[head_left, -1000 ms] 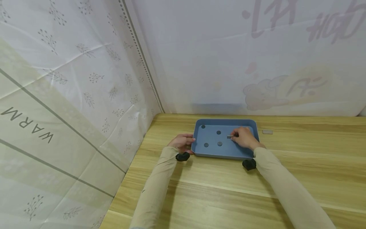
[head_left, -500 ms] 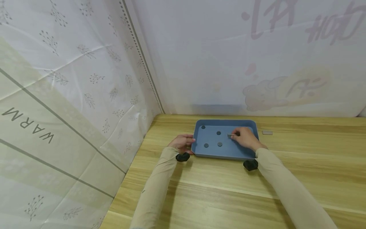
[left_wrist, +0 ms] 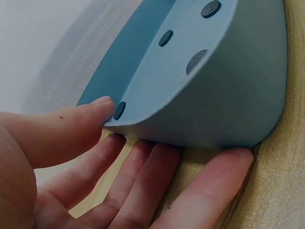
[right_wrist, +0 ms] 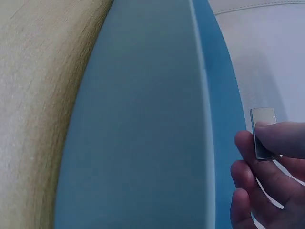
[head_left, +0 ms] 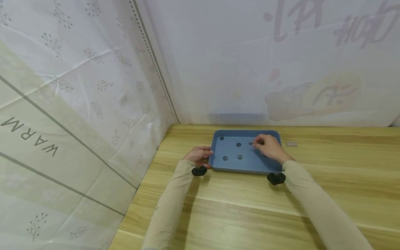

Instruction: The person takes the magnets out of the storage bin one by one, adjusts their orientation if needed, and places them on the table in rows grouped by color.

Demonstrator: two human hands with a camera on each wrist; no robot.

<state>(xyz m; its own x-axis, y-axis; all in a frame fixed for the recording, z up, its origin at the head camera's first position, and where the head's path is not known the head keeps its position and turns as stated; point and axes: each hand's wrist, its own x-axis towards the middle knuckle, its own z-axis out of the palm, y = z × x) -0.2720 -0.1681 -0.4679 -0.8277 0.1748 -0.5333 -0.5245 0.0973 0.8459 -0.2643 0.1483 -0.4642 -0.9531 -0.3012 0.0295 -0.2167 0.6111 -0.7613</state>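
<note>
A blue rectangular tray (head_left: 232, 168) lies on the table, with several dark, coin-like discs (head_left: 239, 144) spread over its floor. One disc (head_left: 265, 156) is partly hidden by my right hand (head_left: 270, 147). That hand pinches a small flat rectangular metal piece (right_wrist: 263, 136) between thumb and fingers, above the right half of the tray. At the tray's left side, my left hand (head_left: 198, 155) touches the wall and rim with nearly straight fingers (left_wrist: 155, 176). In the left wrist view, a fingertip laps the rim beside a disc (left_wrist: 120, 110).
A similar flat rectangular piece (head_left: 292, 144) lies on the wooden table (head_left: 231, 211), just right of the tray. White printed cloth (head_left: 218, 69) hangs behind the table and along its left. Black wrist cameras (head_left: 276, 178) sit by both cuffs.
My right hand has risen slightly and moved back and a little right, still holding the metal piece. A disc beneath it has come partly into view. My left hand stays put.
</note>
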